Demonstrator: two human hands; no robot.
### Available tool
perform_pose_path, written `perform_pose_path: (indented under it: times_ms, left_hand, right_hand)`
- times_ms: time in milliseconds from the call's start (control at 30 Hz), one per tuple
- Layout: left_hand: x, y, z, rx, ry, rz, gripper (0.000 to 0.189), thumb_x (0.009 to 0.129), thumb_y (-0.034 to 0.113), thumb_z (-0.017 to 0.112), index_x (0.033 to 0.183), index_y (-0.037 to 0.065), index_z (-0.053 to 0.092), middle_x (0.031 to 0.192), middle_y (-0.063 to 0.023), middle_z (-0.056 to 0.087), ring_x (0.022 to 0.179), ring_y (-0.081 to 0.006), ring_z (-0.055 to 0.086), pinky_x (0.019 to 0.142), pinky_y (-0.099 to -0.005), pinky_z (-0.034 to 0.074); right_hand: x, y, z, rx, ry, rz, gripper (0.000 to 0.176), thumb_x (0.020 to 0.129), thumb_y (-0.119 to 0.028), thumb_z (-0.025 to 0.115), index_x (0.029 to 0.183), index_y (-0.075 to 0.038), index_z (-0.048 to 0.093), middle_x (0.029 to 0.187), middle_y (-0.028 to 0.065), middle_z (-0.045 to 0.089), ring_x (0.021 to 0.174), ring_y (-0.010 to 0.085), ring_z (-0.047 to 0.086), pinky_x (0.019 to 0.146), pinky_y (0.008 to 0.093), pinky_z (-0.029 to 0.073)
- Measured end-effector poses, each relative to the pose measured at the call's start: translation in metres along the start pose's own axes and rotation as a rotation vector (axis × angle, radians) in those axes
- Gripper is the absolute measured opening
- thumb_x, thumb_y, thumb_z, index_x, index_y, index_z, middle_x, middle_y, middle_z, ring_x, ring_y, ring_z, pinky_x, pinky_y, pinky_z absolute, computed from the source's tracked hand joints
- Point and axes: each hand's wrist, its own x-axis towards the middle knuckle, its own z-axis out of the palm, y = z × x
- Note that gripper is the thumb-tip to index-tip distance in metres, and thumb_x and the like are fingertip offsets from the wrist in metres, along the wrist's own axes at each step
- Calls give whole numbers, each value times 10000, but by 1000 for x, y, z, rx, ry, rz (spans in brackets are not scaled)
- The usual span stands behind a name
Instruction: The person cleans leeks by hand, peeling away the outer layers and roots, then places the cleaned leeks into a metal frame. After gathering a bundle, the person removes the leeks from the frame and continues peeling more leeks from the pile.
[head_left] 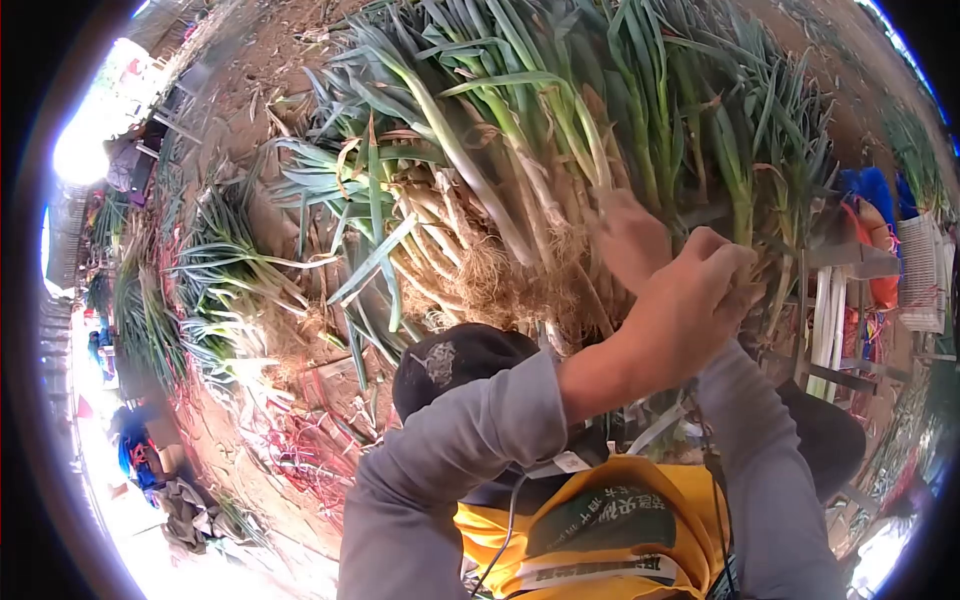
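Two gray-sleeved arms reach into heaped green onions [500, 200], left hand [695, 290] with grip clenched on stalks, right hand [628, 240] too blurred to tell its grip.

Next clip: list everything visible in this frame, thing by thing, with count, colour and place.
green onions: one big heap, green leaves, white stalks, brown roots, centre and top
smaller onion bundles: several, green, left
red strings: one tangle, red, lower left
basket: one, white, right edge
blue thing: one, blue, upper right, too small to identify
apron: one, yellow with dark print, bottom centre
sleeves: two, grey, bottom
left hand: one, fingers curled, at the heap's root end
right hand: one, blurred, among the stalks just beyond the left hand
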Motion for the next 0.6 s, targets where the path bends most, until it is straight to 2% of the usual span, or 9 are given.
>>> perform_pose_path:
  times_ms: [100,167,200,267,300,367,400,467,600]
  left_hand:
    - [1,-3,-7,-30,39,-3,340,973,134,660,1247,-54,585,1162,-184,546,876,-281,688,811,-349,531]
    - [2,-6,-10,-20,86,12,325,967,110,662,1241,-47,586,1136,-181,552,875,-277,679,779,-347,529]
    - [3,-6,-12,-19,92,12,325,967,110,662,1241,-47,586,1136,-181,552,875,-277,679,779,-347,529]
    - [2,-5,-15,-6,106,4,319,961,110,666,1233,-37,588,1110,-185,561,896,-307,658,796,-367,521]
    - [2,-7,-15,-9,113,2,319,961,110,666,1233,-37,588,1110,-185,561,896,-307,658,796,-367,521]
    - [1,-9,-13,17,125,57,306,949,105,672,1213,-32,596,1095,-187,566,935,-354,635,831,-393,512]
    - [-1,-7,-12,11,125,57,306,949,105,672,1213,-32,596,1095,-187,566,935,-354,635,831,-393,512]
    - [-5,0,-11,-15,60,25,297,936,104,681,1191,-27,602,1080,-192,573,954,-384,622,861,-414,504]
    - [-9,-4,-1,-52,38,99,291,930,96,682,1183,-24,606,1064,-197,588,956,-388,624,859,-426,505]
  right_hand:
    - [36,-38,34,-64,-131,-79,434,970,-396,608,1248,-62,606,1190,180,660,1132,395,617,956,475,469]
    - [56,-33,73,-166,-391,156,520,972,-439,586,1242,5,590,1174,251,651,1107,430,626,917,506,478]
    - [57,-28,86,-167,-394,151,520,972,-439,586,1242,5,590,1174,251,651,1107,430,626,917,506,478]
    - [56,-15,100,-6,-285,265,507,973,-421,604,1163,49,625,1040,217,685,979,333,672,824,471,498]
    - [58,-7,94,-11,-290,262,507,973,-421,604,1163,49,625,1040,217,685,979,333,672,824,471,498]
    - [61,18,68,407,-273,238,425,941,-407,651,981,14,696,889,184,696,767,240,660,704,405,505]
    - [61,24,49,402,-273,242,425,941,-407,651,981,14,696,889,184,696,767,240,660,704,405,505]
    - [60,25,6,607,-236,237,480,973,-435,640,1048,37,691,769,-10,536,695,97,485,610,306,430]
    - [57,25,-26,605,-298,271,444,979,-415,637,1080,13,695,721,-46,509,644,68,465,566,262,395]
